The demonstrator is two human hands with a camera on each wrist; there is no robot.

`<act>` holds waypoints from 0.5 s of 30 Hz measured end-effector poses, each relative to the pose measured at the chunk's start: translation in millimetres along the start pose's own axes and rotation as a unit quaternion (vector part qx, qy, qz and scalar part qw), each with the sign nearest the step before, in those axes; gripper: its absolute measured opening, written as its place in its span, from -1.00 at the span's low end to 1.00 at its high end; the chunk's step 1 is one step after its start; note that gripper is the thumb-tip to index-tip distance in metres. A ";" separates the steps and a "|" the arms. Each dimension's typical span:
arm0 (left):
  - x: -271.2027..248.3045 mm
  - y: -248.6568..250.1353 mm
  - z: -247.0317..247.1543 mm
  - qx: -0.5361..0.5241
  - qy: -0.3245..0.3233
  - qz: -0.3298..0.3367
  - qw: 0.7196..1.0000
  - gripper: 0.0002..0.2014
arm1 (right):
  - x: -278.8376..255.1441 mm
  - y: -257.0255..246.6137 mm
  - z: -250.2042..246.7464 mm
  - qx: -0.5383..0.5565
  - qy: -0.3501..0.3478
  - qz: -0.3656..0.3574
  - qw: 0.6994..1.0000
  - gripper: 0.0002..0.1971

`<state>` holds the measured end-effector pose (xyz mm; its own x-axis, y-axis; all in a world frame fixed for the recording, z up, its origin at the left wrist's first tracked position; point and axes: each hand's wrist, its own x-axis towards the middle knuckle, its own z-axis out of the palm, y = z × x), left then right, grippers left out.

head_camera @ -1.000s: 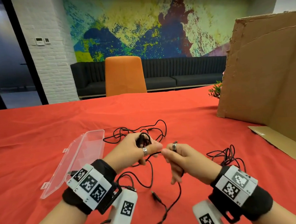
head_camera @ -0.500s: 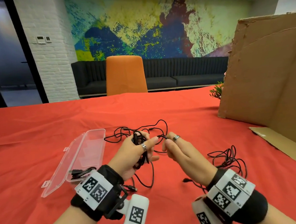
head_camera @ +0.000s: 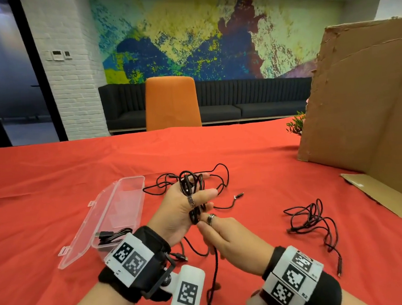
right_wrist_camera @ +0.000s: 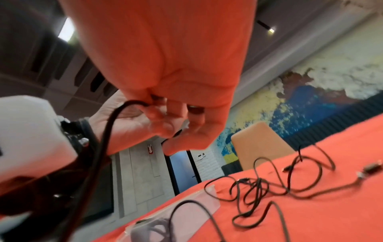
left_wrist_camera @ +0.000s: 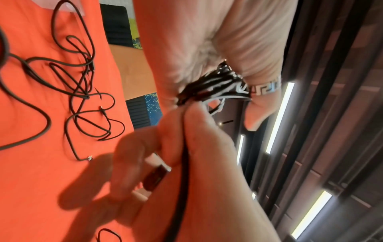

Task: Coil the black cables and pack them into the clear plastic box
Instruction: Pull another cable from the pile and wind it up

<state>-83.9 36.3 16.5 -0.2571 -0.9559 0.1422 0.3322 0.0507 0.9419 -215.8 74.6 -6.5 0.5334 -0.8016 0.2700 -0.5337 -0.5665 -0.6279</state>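
the left hand (head_camera: 185, 208) is raised above the middle of the tabletop (head_camera: 54, 177), its fingers (head_camera: 205, 195) held out fairly straight with a black cable (head_camera: 190, 191) looped round them in several turns, the thumb side pinning the bundle. the right hand (head_camera: 227, 236) sits just beside it, touching at the bottom of the loops, its fingers (left_wrist_camera: 172, 131) narrow and pinching the free run of the same cable, which hangs down toward the near edge. the clear plastic box (head_camera: 118, 213) lies open toward the left side of the tabletop, with one dark coiled cable (head_camera: 113, 234) already in its near end. a second loose cable (head_camera: 211, 182) sprawls behind the hands and a third cable (head_camera: 314, 223) lies well apart toward the right edge, near the cardboard sheet (head_camera: 363, 107).

the risk here, as i judge it: the turns look slack on straight fingers, so if the left hand relaxes or tilts, the loops could slip off and spring open. the dangling tail could also catch the loose cable behind and drag a tangle into the coil. a coil wound too wide may not fit the narrow box beside the one already there.
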 end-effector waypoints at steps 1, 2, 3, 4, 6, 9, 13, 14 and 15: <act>0.0 -0.3 -1.7 -0.002 0.003 -0.005 1.000 -0.65 | 0.2 1.5 -0.7 -0.018 0.003 0.007 1.000 -0.70; -0.6 0.0 -2.9 -0.014 0.004 -0.011 1.000 -0.70 | 0.3 3.3 -2.2 -0.031 0.007 0.018 0.999 -0.68; -1.2 0.7 -2.9 -0.028 0.003 -0.017 0.999 -0.77 | 0.6 3.7 -4.3 -0.034 0.010 0.029 0.999 -0.66; -1.8 1.5 -1.9 -0.039 0.005 -0.022 0.999 -0.84 | 0.7 4.1 -5.8 -0.013 0.003 0.040 0.999 -0.66; -2.4 3.4 2.1 -0.057 0.019 -0.030 0.998 -0.92 | -0.9 2.7 -5.7 0.128 -0.053 0.070 0.988 -0.72; -0.8 11.2 2.0 -0.108 0.051 -0.042 0.992 -0.80 | -10.7 3.9 -4.7 0.385 -0.135 0.106 0.907 -0.80; -2.7 24.5 -8.3 -0.054 0.024 -0.053 0.997 -0.82 | -22.2 23.5 -14.6 0.297 -0.103 0.137 0.939 -0.71; -3.7 25.3 -9.2 0.000 0.004 -0.056 0.998 -0.83 | -22.3 29.1 -19.3 0.201 -0.067 0.130 0.969 -0.69; -4.3 24.8 -9.2 0.052 -0.020 -0.062 0.997 -0.86 | -21.5 32.8 -23.9 0.095 -0.029 0.114 0.988 -0.70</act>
<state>-66.2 38.9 36.5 -0.3258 -0.9448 0.0333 0.2004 -0.0346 0.9791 -260.5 68.7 -15.4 0.4532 -0.8890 0.0657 -0.5146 -0.3211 -0.7951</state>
